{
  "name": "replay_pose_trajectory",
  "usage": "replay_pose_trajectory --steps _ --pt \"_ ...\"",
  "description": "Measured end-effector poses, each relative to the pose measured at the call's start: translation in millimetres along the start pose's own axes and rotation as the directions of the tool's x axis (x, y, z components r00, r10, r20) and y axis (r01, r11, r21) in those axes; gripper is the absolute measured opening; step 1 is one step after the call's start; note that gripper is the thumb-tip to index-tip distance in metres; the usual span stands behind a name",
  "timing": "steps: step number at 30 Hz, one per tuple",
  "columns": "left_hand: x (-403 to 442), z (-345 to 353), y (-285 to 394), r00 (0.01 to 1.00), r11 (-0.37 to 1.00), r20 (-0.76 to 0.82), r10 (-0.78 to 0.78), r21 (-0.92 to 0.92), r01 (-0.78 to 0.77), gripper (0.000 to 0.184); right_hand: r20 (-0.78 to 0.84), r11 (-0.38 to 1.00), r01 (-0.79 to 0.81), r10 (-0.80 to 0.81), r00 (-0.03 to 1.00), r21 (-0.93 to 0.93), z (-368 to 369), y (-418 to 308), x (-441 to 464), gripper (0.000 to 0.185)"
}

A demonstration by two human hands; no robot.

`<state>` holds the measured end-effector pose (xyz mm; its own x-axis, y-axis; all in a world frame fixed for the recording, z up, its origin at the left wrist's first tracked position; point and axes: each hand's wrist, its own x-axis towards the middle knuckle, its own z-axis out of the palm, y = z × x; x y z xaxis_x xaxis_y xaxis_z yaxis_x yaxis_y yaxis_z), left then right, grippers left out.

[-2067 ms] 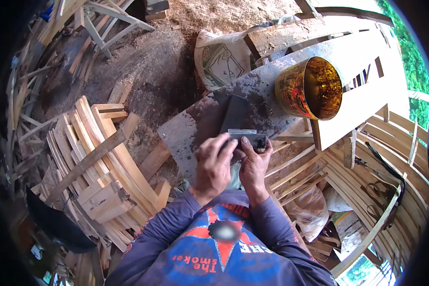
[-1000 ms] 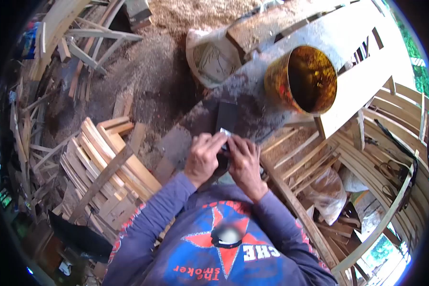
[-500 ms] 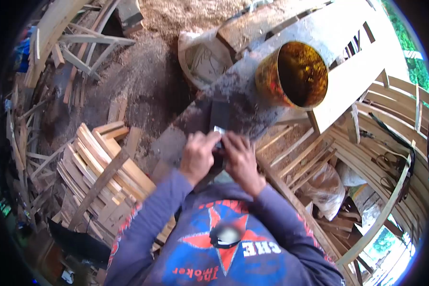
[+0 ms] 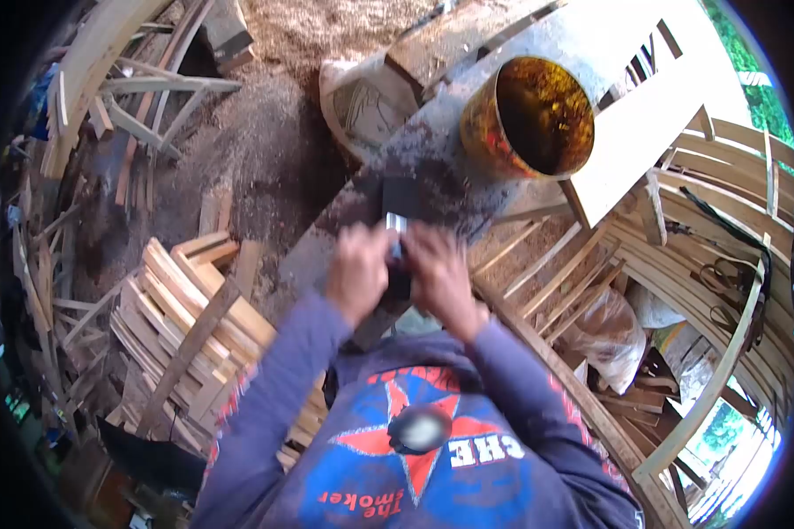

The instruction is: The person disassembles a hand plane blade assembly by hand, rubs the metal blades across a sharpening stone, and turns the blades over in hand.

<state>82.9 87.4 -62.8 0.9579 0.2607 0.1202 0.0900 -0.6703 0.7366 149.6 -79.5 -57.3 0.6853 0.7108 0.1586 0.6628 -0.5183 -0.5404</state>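
Observation:
A small shiny metal piece (image 4: 396, 222) lies at the fingertips of both hands, over a dark flat block (image 4: 401, 196) on the stained bench. My left hand (image 4: 359, 271) closes on its left side, fingers bent inward and blurred. From the right, my right hand (image 4: 441, 273) presses its curled fingers against the same piece. The hands cover the near part of the metal, so its full shape cannot be made out. Beyond my right hand stands a rusty, yellow-brown open can (image 4: 481, 137) on the bench.
Stacked wooden strips (image 4: 194, 309) lie at lower left. A pale round-edged container (image 4: 366, 110) sits beside the bench. At right are a wooden rail (image 4: 547, 353), a clear plastic bag (image 4: 613, 339) and long curved slats (image 4: 723, 203). Sawdust covers the floor.
The view has shifted slightly, so the bench and can sit higher and further left. Both hands stay on the metal piece over the block, and their fingers look more blurred now.

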Motion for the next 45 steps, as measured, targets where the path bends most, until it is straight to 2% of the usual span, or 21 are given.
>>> replay_pose_trajectory --steps 2,3,6,9,10,11,13,17,19,21,22,25,27,29,30,33,34,37,39,42,45 --pt "-11.1 2.4 5.0 0.998 0.995 -0.040 -0.044 -0.086 0.040 0.029 0.025 1.000 -0.001 0.000 1.000 0.019 3.3 -0.6 -5.2 0.051" --pt "12.2 -2.5 0.4 0.999 0.990 0.007 -0.033 0.140 0.032 0.028 0.024 1.000 -0.014 0.013 1.000 0.021 2.2 2.3 17.4 0.051" --pt "59.1 -14.6 -10.2 1.000 0.998 -0.011 0.021 0.060 -0.020 0.029 -0.022 0.999 -0.043 0.042 0.999 -0.015 -1.5 6.5 58.2 0.049" --pt "-11.1 -1.6 12.8 0.997 0.992 -0.075 -0.013 -0.123 0.004 0.030 -0.002 1.000 -0.010 0.010 1.000 0.001 -4.8 -14.1 -3.3 0.046" --pt "-8.3 -0.6 11.2 0.994 0.995 -0.109 -0.006 -0.095 -0.005 0.033 0.029 1.000 -0.002 0.002 1.000 0.015 -3.7 -10.9 0.3 0.046" --pt "6.1 2.0 -5.6 0.999 0.997 -0.007 -0.036 0.065 0.036 0.033 0.029 1.000 -0.011 0.011 1.000 0.017 4.8 0.7 10.3 0.046" --pt "56.6 -13.1 -11.8 1.000 1.000 0.001 -0.018 0.025 0.018 0.033 -0.031 0.999 -0.014 0.013 0.999 -0.032 3.9 8.8 57.5 0.046" --pt "-17.6 0.0 7.8 0.998 0.993 -0.046 -0.053 -0.107 0.047 0.034 -0.020 0.999 0.006 -0.005 1.000 0.043 4.7 -2.5 -15.7 0.044" --pt "1.9 1.3 -2.4 0.997 0.994 -0.071 -0.038 -0.101 0.031 0.032 0.026 1.000 -0.015 0.015 1.000 0.016 -2.4 -5.0 12.5 0.044" --pt "57.5 -9.0 -14.6 0.999 0.999 -0.006 -0.036 0.032 0.037 0.038 -0.049 0.999 -0.004 0.002 0.999 -0.037 -2.3 7.4 62.5 0.046" --pt "63.3 -9.0 -13.6 0.998 0.999 -0.067 -0.007 -0.049 0.004 0.038 -0.101 1.000 -0.002 0.002 0.995 0.005 4.5 10.4 63.8 0.045" --pt "-8.1 0.8 6.0 0.999 0.997 -0.039 -0.019 0.077 0.022 0.036 -0.051 0.998 0.026 -0.024 0.998 0.054 9.1 6.8 -9.9 0.042" --pt "3.5 4.1 1.6 0.998 1.000 -0.064 -0.022 -0.019 0.021 0.038 -0.001 1.000 0.001 -0.001 1.000 0.018 -0.4 1.7 10.2 0.042" --pt "59.5 -11.1 -5.5 0.998 0.975 -0.037 0.057 0.218 -0.047 0.045 -0.053 1.000 -0.011 0.010 0.999 -0.006 -2.2 12.6 61.9 0.046" --pt "65.6 -7.4 -11.5 0.993 0.983 -0.107 0.051 0.178 -0.032 0.044 -0.095 1.000 -0.018 0.020 0.995 0.020 4.4 16.6 65.0 0.048" --pt "-3.8 6.1 7.7 0.998 0.992 -0.053 0.021 0.128 -0.014 0.035 -0.097 1.000 0.025 -0.024 0.995 0.008 4.6 9.0 -11.4 0.044" --pt "14.6 2.9 5.0 0.998 0.991 -0.058 0.026 0.129 -0.018 0.035 -0.021 1.000 -0.025 0.025 0.999 0.014 -3.8 0.1 -7.5 0.044" --pt "60.5 -3.9 -8.8 0.997 0.992 -0.046 0.065 0.114 -0.059 0.045 -0.046 0.999 -0.041 0.040 0.998 -0.016 -1.0 16.9 55.6 0.054" --pt "46.5 -6.6 -4.9 0.999 0.984 -0.029 0.015 0.175 -0.009 0.041 -0.072 0.998 -0.053 0.054 0.996 0.020 0.4 11.9 40.8 0.054" --pt "-5.7 4.5 4.8 0.996 0.997 0.058 -0.074 -0.005 0.074 0.034 0.003 0.997 -0.056 0.055 0.998 0.046 4.4 4.4 -11.9 0.051" --pt "60.4 5.8 -26.5 1.000 0.997 -0.018 -0.020 0.069 0.021 0.040 -0.023 0.998 -0.051 0.051 0.998 0.028 -4.9 15.3 62.5 0.054"
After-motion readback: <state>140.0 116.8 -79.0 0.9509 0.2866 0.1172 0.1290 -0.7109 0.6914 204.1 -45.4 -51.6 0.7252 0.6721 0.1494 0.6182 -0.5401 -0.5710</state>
